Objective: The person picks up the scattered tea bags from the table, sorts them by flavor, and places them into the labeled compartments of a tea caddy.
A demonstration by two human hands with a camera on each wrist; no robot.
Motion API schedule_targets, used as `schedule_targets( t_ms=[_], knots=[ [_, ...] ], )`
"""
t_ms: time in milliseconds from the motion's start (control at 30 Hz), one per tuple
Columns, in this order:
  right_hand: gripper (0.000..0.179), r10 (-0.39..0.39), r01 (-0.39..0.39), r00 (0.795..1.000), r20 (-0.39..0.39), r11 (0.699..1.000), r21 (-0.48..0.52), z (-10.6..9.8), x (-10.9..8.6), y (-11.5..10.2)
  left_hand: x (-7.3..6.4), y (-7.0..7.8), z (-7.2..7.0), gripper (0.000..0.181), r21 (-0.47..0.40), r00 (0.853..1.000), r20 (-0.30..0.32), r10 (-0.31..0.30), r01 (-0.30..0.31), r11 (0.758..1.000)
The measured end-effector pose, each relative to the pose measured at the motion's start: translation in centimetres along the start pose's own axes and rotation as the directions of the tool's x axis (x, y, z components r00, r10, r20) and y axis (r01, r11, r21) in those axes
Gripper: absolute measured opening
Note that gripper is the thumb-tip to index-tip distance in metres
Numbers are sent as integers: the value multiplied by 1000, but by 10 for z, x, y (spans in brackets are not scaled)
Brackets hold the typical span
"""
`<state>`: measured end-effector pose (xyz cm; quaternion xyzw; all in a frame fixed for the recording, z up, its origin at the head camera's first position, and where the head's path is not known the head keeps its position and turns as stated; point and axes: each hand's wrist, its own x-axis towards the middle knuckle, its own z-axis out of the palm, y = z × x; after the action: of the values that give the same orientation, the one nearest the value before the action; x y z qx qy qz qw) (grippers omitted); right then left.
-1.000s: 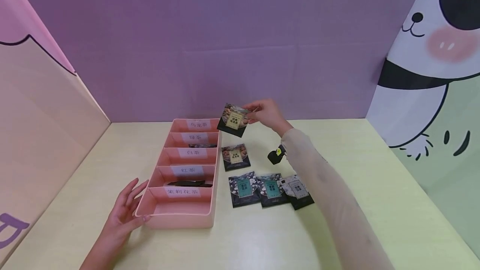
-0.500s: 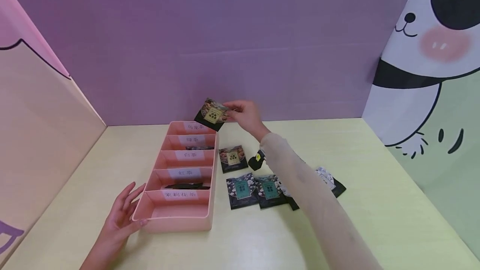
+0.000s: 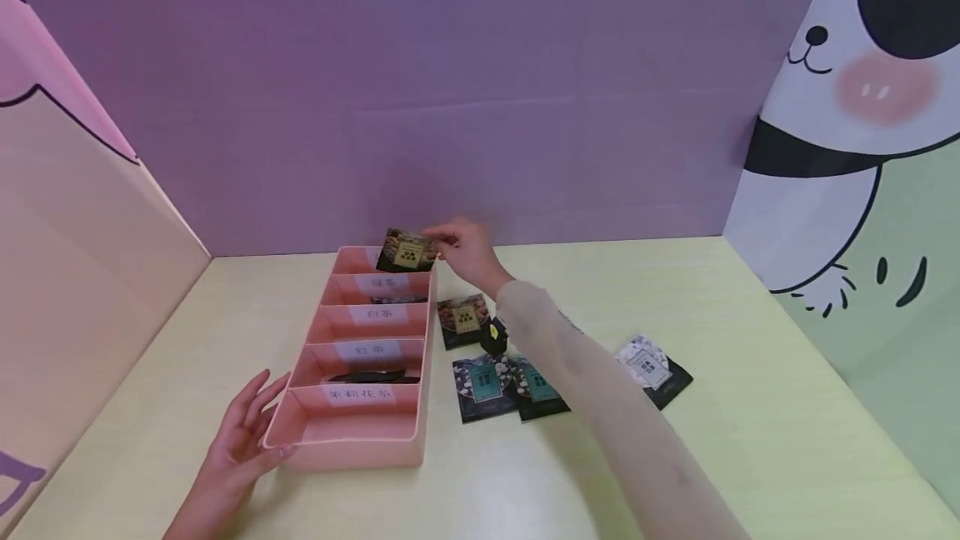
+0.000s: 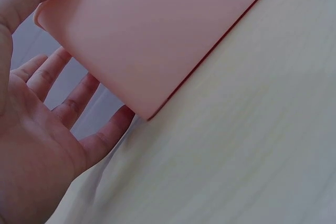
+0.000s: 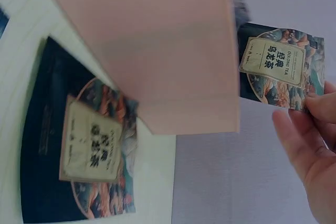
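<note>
From over here I've got the right hand [image 3: 468, 255] pinching an oolong packet [image 3: 407, 254] by its edge at the far end of the pink box [image 3: 360, 456]. My left hand [image 3: 234, 445] is spread around the near-left corner, thumb touching it.

Room above near compartment [image 3: 352, 430], divider [image 3: 360, 410] behind

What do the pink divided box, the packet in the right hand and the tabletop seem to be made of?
Pink divided box: probably moulded plastic, satin-smooth, judging by even colour and rounded corners.
Packet in the right hand: likely plastic or foil film, low sheen; it is thin, with crisp printed artwork.
Tabletop: wood or laminate, unclear which; faint grain, soft sheen.
</note>
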<state>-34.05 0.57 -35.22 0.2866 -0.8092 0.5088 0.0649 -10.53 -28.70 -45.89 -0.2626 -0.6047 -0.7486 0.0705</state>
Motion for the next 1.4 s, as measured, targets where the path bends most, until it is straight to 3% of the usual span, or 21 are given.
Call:
schedule_targets(
  t_ms=[167, 433, 667, 733, 867, 1200, 1400],
  knots=[
    [25, -52, 69, 995, 88, 978, -198, 5, -3, 1, -2, 1, 3, 89, 31, 1000, -21, -13, 13, 999],
    [24, -108, 169, 978, 176, 910, -378, 6, -6, 5, 1, 3, 5, 88, 60, 997, -43, -62, 64, 996],
    [24, -99, 223, 964, 247, 808, -545, 14, -2, 4, 5, 3, 2, 90, 37, 998, -39, -42, 44, 998],
    [24, -72, 213, 963, 261, 794, -569, 16, -2, 5, 4, 3, 2, 90, 45, 997, -48, -56, 58, 997],
    [26, -24, 192, 959, 283, 790, -582, 17, -2, 6, 2, 4, 3, 88, 70, 994, -69, -88, 92, 993],
    [32, 32, 185, 933, 359, 813, -552, 8, -4, 17, 4, 2, 1, 90, 27, 999, -40, -36, 37, 999],
    [35, 72, 157, 928, 365, 814, -559, 8, -5, 18, 5, 3, 0, 91, 23, 999, -32, -17, 18, 1000]
  ],
)
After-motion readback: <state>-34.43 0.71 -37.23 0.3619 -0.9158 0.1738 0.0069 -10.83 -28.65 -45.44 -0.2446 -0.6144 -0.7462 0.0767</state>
